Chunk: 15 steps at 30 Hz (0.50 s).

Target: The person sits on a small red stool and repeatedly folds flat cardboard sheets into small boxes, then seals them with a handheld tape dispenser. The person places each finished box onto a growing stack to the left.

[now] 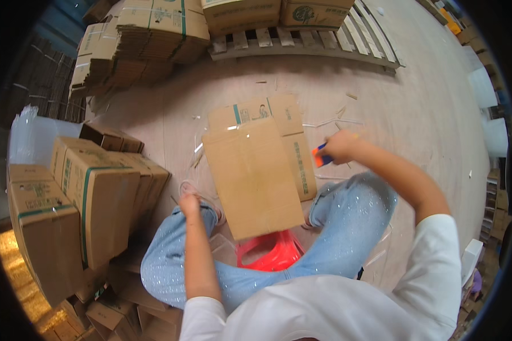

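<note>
In front of me, a plain brown carton [256, 176] stands between my knees, with a small shiny piece of tape near its far edge. Beneath its far and right sides, a printed flattened carton [302, 165] lies on the floor. My right hand [342, 146] is closed round a small orange-and-blue tool [322, 155], held just right of the cardboard; its exact kind does not show. Over by my left knee, my left hand [189, 203] is curled closed, apart from the carton. What it holds, if anything, is too small to make out.
A red plastic stool [270, 252] is below the carton's near edge. Packed cartons [111, 199] stand close on my left. Bundled flattened cardboard [159, 28] and a wooden pallet [301, 50] bearing boxes are at the back. Scraps of strapping [333, 122] litter the floor.
</note>
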Tool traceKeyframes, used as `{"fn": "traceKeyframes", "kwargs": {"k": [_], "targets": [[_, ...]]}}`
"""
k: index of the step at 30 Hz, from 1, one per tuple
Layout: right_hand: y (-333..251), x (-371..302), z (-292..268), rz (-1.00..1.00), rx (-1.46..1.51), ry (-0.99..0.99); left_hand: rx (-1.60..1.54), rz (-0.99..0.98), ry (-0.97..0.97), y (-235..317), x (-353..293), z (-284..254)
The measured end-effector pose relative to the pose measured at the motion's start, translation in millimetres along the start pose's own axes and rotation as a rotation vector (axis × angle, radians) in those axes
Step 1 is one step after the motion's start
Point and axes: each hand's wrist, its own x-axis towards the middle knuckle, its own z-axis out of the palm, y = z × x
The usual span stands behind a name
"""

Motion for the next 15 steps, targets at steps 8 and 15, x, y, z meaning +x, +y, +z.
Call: {"fn": "traceKeyframes", "kwargs": {"k": [8,15], "targets": [[-63.8,100.1,10.5,-0.027,0.100,0.024,-0.052,0.229,-0.348,-74.0,-13.6,100.0],[-65.6,141.7,46.6,0.368,0.372,0.107,-0.130,-0.445,-0.474,32.5,-81.4,72.0]]}}
